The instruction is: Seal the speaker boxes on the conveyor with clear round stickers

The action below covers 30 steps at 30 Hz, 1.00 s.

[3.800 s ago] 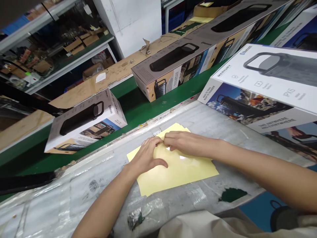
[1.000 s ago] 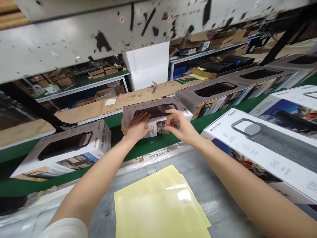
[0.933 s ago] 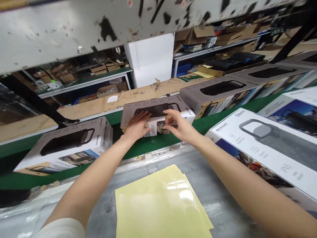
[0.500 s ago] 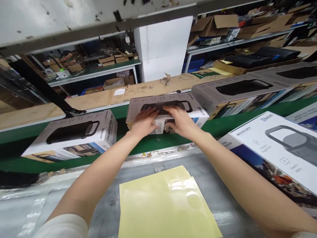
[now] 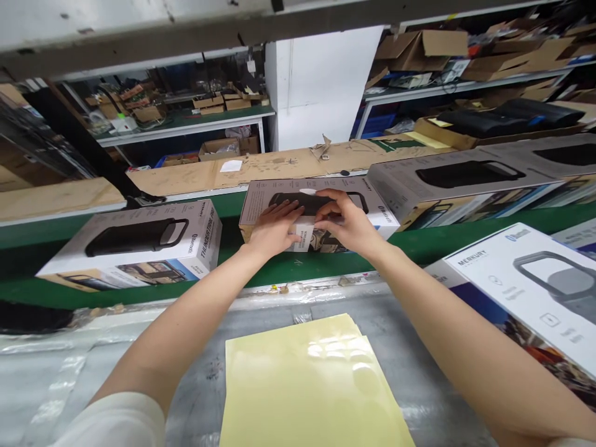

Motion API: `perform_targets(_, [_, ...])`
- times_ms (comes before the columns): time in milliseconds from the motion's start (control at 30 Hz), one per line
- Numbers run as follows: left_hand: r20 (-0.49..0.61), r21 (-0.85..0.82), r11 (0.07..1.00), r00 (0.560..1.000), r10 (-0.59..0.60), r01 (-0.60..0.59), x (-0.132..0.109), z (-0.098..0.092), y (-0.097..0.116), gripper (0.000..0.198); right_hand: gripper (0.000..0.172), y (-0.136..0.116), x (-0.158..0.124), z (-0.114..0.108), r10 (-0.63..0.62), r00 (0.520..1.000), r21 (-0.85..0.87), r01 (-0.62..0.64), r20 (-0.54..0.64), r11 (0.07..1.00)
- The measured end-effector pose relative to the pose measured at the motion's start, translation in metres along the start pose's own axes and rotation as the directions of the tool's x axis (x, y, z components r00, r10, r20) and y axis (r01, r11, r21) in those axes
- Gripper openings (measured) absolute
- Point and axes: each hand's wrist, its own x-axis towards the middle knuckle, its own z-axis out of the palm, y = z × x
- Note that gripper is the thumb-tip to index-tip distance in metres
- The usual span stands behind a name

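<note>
A grey-and-white speaker box (image 5: 261, 186) lies on the green conveyor, a black speaker printed on its top. My left hand (image 5: 275, 228) rests on the box's left part, fingers stretched over the top and thumb near a small white printed label (image 5: 303, 237) on the front face. My right hand (image 5: 347, 223) is at the box's right half, its fingers bent and the thumb and fingertips drawn together in a pinch. Anything between those fingertips is too small to make out. Just beyond them, a whitish, shiny strip (image 5: 307, 192) shows on the box top.
Similar boxes stand to the left (image 5: 139, 239) and right (image 5: 465, 180) on the green belt (image 5: 230, 239). A white Merkury box (image 5: 488, 261) lies nearer, at right. Yellow glossy sheets (image 5: 298, 379) are stacked on the near surface. A metal beam (image 5: 186, 37) crosses overhead.
My right hand has gone from lying flat on the box to bent, pinched fingers. A whitish strip now shows on the box top. My left hand stays in place.
</note>
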Motion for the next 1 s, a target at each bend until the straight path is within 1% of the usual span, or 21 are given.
perform_targets(33, [0.000,-0.002,1.000,1.000,-0.003,0.003,-0.001,0.000,0.000,0.073,0.049,0.000,-0.004,0.004,-0.034,0.999,-0.036,0.033,-0.037,0.999])
perform_targets(100, [0.001,-0.008,1.000,1.000,-0.001,0.001,-0.002,0.000,-0.002,0.074,0.032,0.000,-0.014,0.011,-0.143,0.986,-0.133,0.131,-0.086,0.983])
perform_targets(167, [-0.005,-0.014,1.000,1.000,0.006,-0.006,-0.003,0.001,-0.003,0.074,0.019,-0.005,-0.024,0.016,-0.273,0.953,-0.203,0.244,-0.133,0.948])
perform_targets(200, [-0.012,-0.017,1.000,1.000,0.010,-0.010,-0.004,0.002,-0.005,0.074,0.017,-0.008,-0.028,0.017,-0.326,0.930,-0.217,0.288,-0.171,0.933])
perform_targets(233, [-0.020,-0.021,1.000,1.000,0.015,-0.016,-0.005,0.003,-0.006,0.074,0.016,-0.012,-0.032,0.017,-0.354,0.911,-0.217,0.309,-0.214,0.926])
perform_targets(267, [-0.027,-0.026,0.999,0.999,0.020,-0.021,-0.005,0.004,-0.007,0.074,0.016,-0.016,-0.033,0.016,-0.358,0.900,-0.202,0.314,-0.248,0.928])
perform_targets(300, [-0.032,-0.032,0.999,0.999,0.026,-0.027,-0.006,0.005,-0.008,0.074,0.017,-0.019,-0.034,0.015,-0.342,0.905,-0.170,0.306,-0.255,0.937])
perform_targets(333, [-0.036,-0.039,0.999,0.999,0.032,-0.033,-0.006,0.005,-0.009,0.074,0.022,-0.021,-0.033,0.013,-0.313,0.923,-0.128,0.291,-0.225,0.948])
perform_targets(400, [-0.050,-0.052,0.998,0.998,0.036,-0.039,-0.007,0.006,-0.010,0.073,0.042,-0.022,-0.029,0.011,-0.251,0.963,-0.050,0.247,-0.102,0.968])
perform_targets(433, [-0.061,-0.058,0.998,0.998,0.035,-0.038,-0.008,0.006,-0.011,0.071,0.050,-0.021,-0.027,0.011,-0.227,0.973,-0.027,0.226,-0.044,0.974])
perform_targets(500, [-0.083,-0.069,0.997,0.996,0.033,-0.038,-0.009,0.006,-0.011,0.069,0.056,-0.016,-0.022,0.012,-0.188,0.982,-0.029,0.188,0.015,0.982])
perform_targets(600, [-0.099,-0.092,0.995,0.994,0.034,-0.043,-0.011,0.006,-0.013,0.069,0.056,-0.009,-0.016,0.017,-0.161,0.987,-0.066,0.162,0.028,0.985])
perform_targets(700, [-0.098,-0.103,0.994,0.995,0.026,-0.036,-0.012,0.004,-0.014,0.069,0.057,-0.005,-0.009,0.024,-0.178,0.982,-0.121,0.184,0.055,0.976])
perform_targets(800, [-0.091,-0.090,0.996,0.996,0.014,-0.022,-0.013,0.001,-0.014,0.068,0.056,-0.004,-0.005,0.029,-0.196,0.978,-0.229,0.207,0.070,0.951])
perform_targets(900, [-0.078,-0.078,0.997,0.997,0.004,-0.010,-0.014,-0.001,-0.015,0.069,0.058,-0.004,-0.008,0.031,-0.188,0.979,-0.367,0.205,0.081,0.907])
perform_targets(1000, [-0.067,-0.077,0.997,0.998,0.002,-0.007,-0.015,0.000,-0.017,0.071,0.066,-0.008,-0.013,0.031,-0.161,0.983,-0.465,0.182,0.087,0.866])
